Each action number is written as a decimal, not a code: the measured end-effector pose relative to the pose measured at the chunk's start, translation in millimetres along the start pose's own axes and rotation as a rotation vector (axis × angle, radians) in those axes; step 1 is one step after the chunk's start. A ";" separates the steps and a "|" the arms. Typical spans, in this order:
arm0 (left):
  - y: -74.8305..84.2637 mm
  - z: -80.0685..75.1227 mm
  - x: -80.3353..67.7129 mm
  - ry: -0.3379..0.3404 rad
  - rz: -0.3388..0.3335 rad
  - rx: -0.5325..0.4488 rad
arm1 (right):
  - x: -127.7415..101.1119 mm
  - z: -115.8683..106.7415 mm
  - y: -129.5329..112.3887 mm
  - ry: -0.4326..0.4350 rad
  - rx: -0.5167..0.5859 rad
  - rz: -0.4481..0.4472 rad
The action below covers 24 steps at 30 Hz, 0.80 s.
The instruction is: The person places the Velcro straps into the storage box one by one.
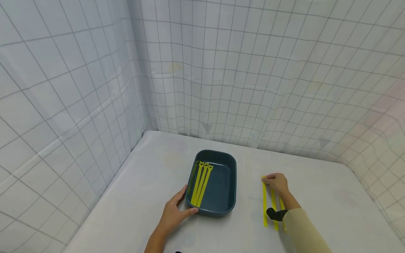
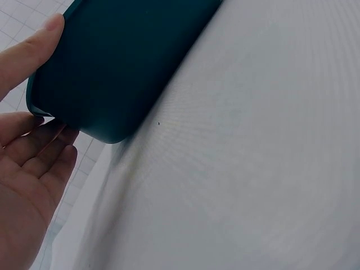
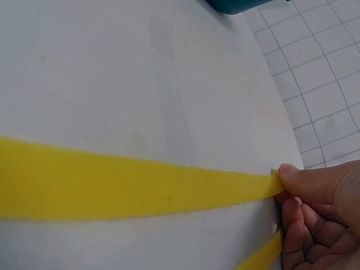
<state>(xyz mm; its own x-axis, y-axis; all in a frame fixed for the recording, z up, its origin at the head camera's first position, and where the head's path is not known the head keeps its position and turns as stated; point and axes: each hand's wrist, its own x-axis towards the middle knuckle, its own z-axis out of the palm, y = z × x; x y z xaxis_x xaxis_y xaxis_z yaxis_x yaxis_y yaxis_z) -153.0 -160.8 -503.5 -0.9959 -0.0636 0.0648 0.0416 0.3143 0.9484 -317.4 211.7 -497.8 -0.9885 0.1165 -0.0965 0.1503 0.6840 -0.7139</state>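
A: Quick, where's the tray (image 1: 223,186)?
B: On the white table (image 1: 164,151), below ctr. in head view, approx. 6 o'clock.

A: L hand (image 1: 172,215)?
B: At the tray's 7 o'clock corner, gripping it: thumb on the near rim, other fingers round the 8 o'clock side. L wrist cam shows same, thumb & fingers either side of the corner.

A: And R hand (image 1: 277,183)?
B: Well apart from the tray, out at its 3 o'clock. Thumb & fingers pinch the far end of a yellow strap (image 1: 264,205), which runs from there twd. 6 o'clock. Can't tell how much of it lies flat.

A: Any others nearby?
B: Yep, 2 more yellow straps (image 1: 273,200) just beside it, approx. parallel, on its 3 o'clock side, partly hidden by R hand & the black wrist strap (image 1: 277,214).

A: What's in the tray?
B: 3 yellow strips (image 1: 200,184) w/ slotted heads at the far end, lying side by side along the 9 o'clock half, heads leaning twd. 1 o'clock.

A: Backdrop?
B: White cloth w/ grid lines (image 1: 209,70), 12 o'clock, plus both sides.
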 end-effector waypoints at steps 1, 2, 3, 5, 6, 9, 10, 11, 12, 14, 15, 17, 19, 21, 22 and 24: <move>0.1 -0.1 0.0 0.001 -0.002 0.000 | -0.3 0.0 -0.2 0.007 -0.003 0.001; 0.0 -0.2 0.1 0.001 -0.004 0.002 | -0.9 0.0 -0.4 0.012 0.004 0.004; -0.1 -0.4 0.2 0.001 -0.004 0.003 | -1.4 0.0 -0.4 0.019 0.020 0.016; -0.7 -0.5 0.4 -0.002 -0.002 0.004 | -2.7 -0.4 -0.3 0.032 0.059 0.040; -1.0 -0.7 0.4 -0.003 0.000 0.005 | -3.7 -0.8 -0.5 0.038 0.083 0.050; -2.0 -0.7 0.3 -0.005 0.008 -0.001 | -6.2 -1.9 -0.2 0.053 0.141 0.071; -2.3 -0.5 0.2 -0.004 0.010 -0.001 | -7.0 -2.2 -0.3 0.054 0.149 0.067; -2.4 -0.2 0.0 -0.003 0.015 -0.003 | -7.6 -2.4 -0.6 0.055 0.150 0.066; -2.4 -0.2 -0.1 -0.003 0.018 -0.003 | -8.1 -2.1 -0.4 0.058 0.151 0.062; -2.2 -0.1 -0.5 -0.002 0.023 -0.005 | -8.9 -1.1 0.0 0.066 0.159 0.068; -1.8 0.0 -0.7 -0.002 0.024 -0.007 | -9.0 -0.3 0.4 0.074 0.167 0.073; -1.2 -0.1 -1.2 -0.003 0.025 -0.011 | -9.2 1.5 1.5 0.095 0.179 0.089; -0.6 -0.3 -1.5 -0.001 0.022 -0.009 | -9.1 3.2 2.8 0.121 0.195 0.101; -0.3 -0.4 -1.4 0.002 0.019 0.000 | -9.1 4.5 3.5 0.146 0.204 0.106; -0.3 -0.5 -1.3 0.002 0.019 0.004 | -8.9 5.0 3.9 0.156 0.207 0.104; -0.1 -0.5 -0.9 0.002 0.018 0.006 | -8.7 5.9 4.2 0.167 0.210 0.096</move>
<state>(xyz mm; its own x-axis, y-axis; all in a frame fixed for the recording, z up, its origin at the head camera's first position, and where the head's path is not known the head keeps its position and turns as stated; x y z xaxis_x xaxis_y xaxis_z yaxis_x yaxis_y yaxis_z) -152.0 -161.2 -503.5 -0.9948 -0.0596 0.0827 0.0593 0.3214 0.9451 -308.3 209.3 -504.0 -0.9508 0.3022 -0.0674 0.2190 0.5023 -0.8365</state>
